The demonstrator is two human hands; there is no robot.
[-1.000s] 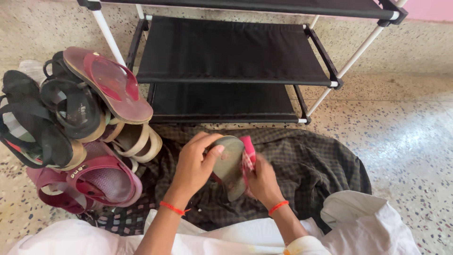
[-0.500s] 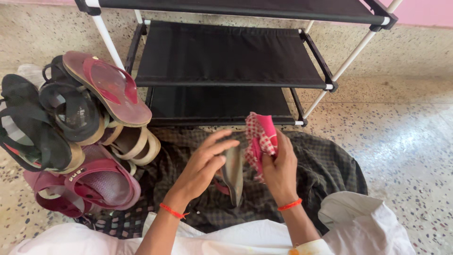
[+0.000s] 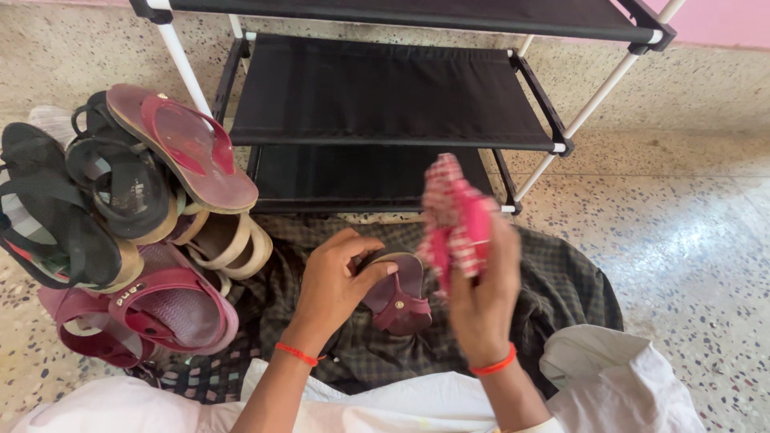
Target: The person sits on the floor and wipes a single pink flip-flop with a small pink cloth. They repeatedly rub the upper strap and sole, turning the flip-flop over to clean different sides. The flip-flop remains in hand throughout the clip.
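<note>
A heap of sandals (image 3: 120,216) is piled at the left beside a black rack (image 3: 385,88), within easy reach. Over a dark checked cloth (image 3: 553,281) that shields the floor, a maroon sandal (image 3: 397,293) is gripped at its heel end by the left hand (image 3: 337,281), upper side turned up. The right hand (image 3: 484,301) is clenched on a pink checked rag (image 3: 453,220), lifted clear of the sandal.
</note>
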